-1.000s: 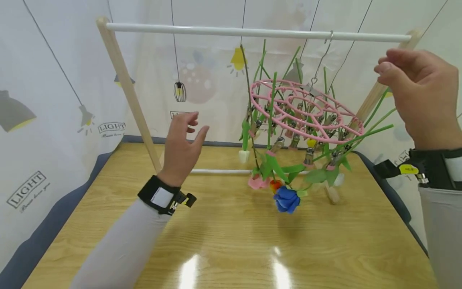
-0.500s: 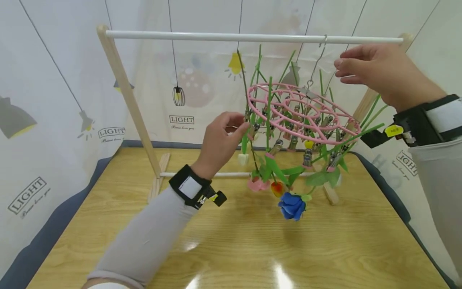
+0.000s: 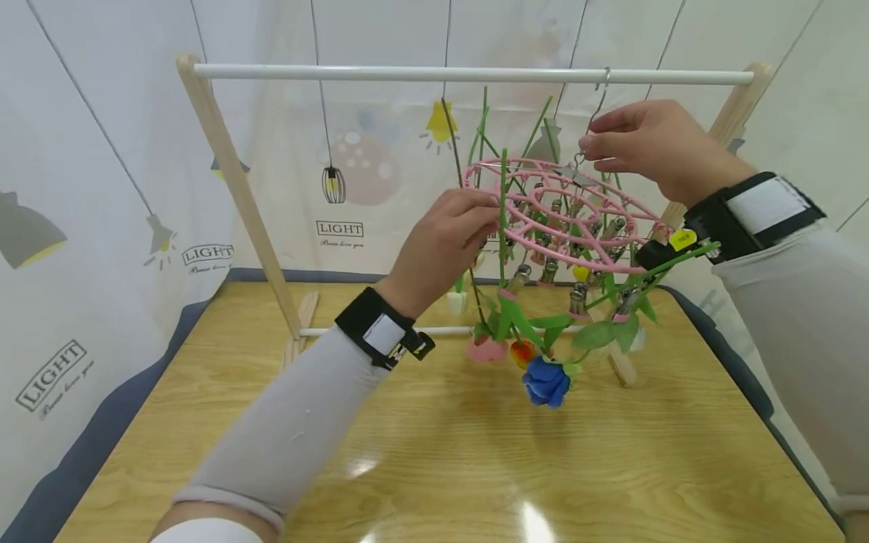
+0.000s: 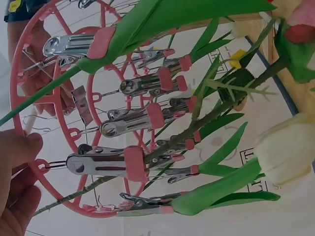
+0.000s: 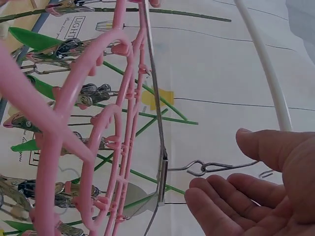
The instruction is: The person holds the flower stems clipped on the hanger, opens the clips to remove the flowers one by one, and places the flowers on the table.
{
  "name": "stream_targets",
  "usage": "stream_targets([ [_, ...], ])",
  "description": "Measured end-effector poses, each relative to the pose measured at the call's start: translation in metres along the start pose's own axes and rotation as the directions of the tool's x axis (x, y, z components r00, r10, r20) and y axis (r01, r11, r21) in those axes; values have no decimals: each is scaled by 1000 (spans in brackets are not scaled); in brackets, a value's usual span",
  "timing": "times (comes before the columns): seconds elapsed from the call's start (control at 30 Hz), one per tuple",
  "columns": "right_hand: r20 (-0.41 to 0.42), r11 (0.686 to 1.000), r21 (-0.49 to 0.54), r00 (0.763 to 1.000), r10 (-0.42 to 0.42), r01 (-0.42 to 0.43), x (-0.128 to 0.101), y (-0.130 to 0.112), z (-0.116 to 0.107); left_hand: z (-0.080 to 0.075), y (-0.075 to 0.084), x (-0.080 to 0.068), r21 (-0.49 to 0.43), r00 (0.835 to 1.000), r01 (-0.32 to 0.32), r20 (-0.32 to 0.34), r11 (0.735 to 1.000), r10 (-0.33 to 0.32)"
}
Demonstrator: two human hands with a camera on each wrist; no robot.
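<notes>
Pink round plastic clip hanger [image 3: 577,219] hangs tilted between hands | left hand [image 3: 441,249] pinches near rim | right hand [image 3: 652,151], fingers loose, at wire hook [image 3: 594,113]

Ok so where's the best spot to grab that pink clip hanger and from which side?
Probably the metal hook just above the pink clip hanger, approached from the right near the right hand. The ring hangs tilted and clipped flower stems crowd its rim.
</notes>
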State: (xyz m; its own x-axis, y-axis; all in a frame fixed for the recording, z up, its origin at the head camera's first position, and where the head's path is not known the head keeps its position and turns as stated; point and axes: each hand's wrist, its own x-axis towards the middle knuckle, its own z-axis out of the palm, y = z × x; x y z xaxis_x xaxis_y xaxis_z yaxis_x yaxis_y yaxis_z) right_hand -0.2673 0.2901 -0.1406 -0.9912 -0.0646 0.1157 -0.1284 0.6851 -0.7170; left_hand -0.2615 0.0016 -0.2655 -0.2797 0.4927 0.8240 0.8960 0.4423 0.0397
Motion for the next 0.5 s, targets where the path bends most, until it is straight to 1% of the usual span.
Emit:
stream_targets([
  [0.1, -23, 999, 40, 1000, 8, -7, 5, -2, 7, -3, -1, 3, 12, 999, -41, 34, 999, 41],
  [0.2, -58, 997, 82, 998, 4, 1, 9, -4, 14, -5, -1, 4, 54, 995, -74, 76, 996, 70],
  [0.33, -106, 990, 143, 994, 0, 15, 12, -5, 20, -6, -1, 3, 129, 985, -127, 132, 984, 110],
  [0.43, -128, 981, 194, 992, 10, 15, 13, -6, 24, -6, 0, 1, 158, 980, -156, 150, 975, 132],
  [0.5, -136, 977, 215, 991, 14, 15, 13, -6, 25, -7, 0, 1, 166, 979, -163, 150, 973, 139],
])
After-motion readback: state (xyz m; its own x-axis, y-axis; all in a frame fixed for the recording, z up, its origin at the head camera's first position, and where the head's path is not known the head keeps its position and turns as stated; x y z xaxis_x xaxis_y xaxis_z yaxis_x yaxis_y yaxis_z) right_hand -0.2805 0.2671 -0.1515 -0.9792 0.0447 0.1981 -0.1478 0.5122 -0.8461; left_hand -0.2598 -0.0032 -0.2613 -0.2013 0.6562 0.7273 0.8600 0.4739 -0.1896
